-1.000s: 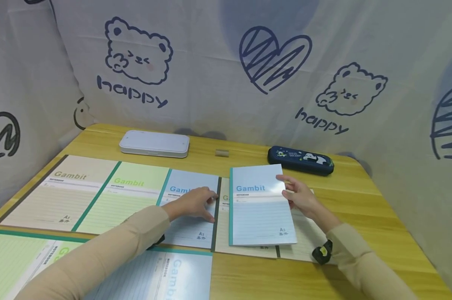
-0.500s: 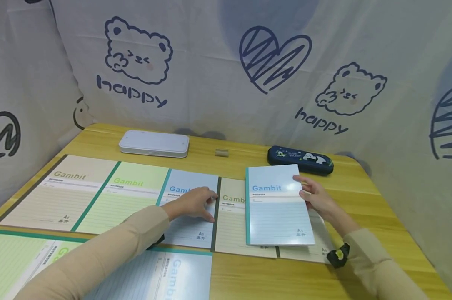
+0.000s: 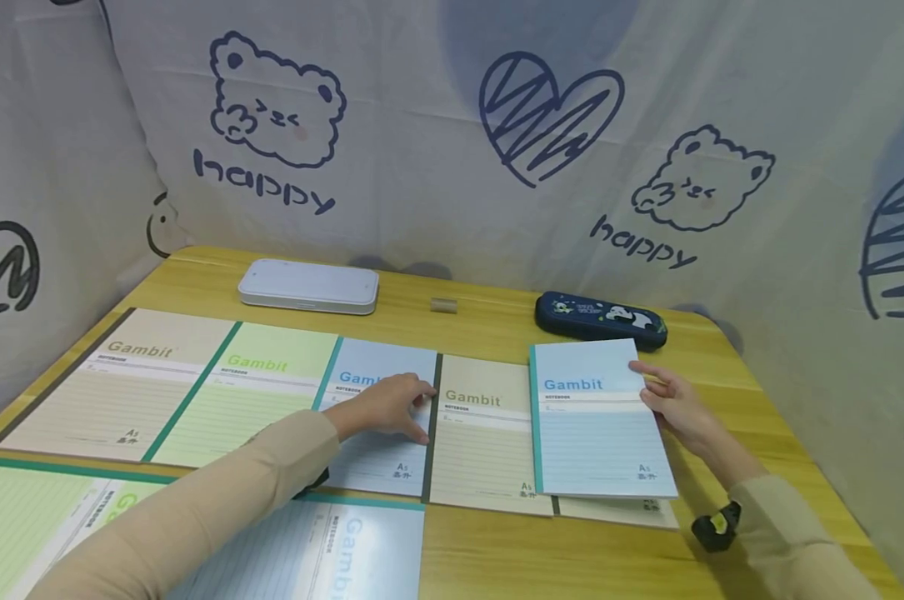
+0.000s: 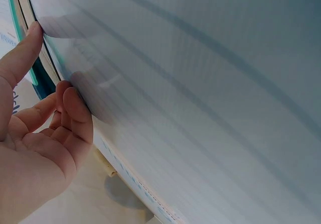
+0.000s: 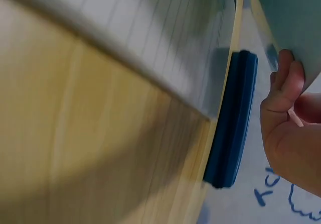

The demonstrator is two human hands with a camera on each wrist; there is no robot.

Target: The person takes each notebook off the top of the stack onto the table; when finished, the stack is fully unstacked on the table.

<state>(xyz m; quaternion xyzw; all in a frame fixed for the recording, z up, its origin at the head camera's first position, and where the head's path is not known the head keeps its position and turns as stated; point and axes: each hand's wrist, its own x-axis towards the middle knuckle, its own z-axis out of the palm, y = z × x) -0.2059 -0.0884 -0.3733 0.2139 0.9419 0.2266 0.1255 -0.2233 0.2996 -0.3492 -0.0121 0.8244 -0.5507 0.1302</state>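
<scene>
My right hand [image 3: 680, 408] pinches a blue Gambit notebook [image 3: 601, 442] by its right edge. The teal-spined notebook hangs over a beige notebook [image 3: 620, 510], hiding most of it. In the right wrist view, the curled fingers [image 5: 290, 78] grip the raised cover edge, with the lined beige cover [image 5: 145, 33] below. My left hand [image 3: 387, 408] lies over another blue notebook [image 3: 377, 467], fingers relaxed, thumb and fingertips at the dark spine of the adjoining beige notebook [image 3: 489, 450]. The left wrist view shows those fingertips [image 4: 77, 106] along the blue notebook's edge.
Beige [image 3: 122, 392] and green [image 3: 264, 408] notebooks continue the row leftward. Sideways green [image 3: 32, 517] and blue [image 3: 380, 550] ones lie in front, partly behind the left sleeve. Along the back sit a white case [image 3: 309, 287], a small cylinder [image 3: 444, 306] and a navy panda case [image 3: 601, 319].
The right hand has carried the blue notebook rightward, uncovering the beige notebook beside the left hand and covering the rightmost beige one. The left hand has stayed in place.
</scene>
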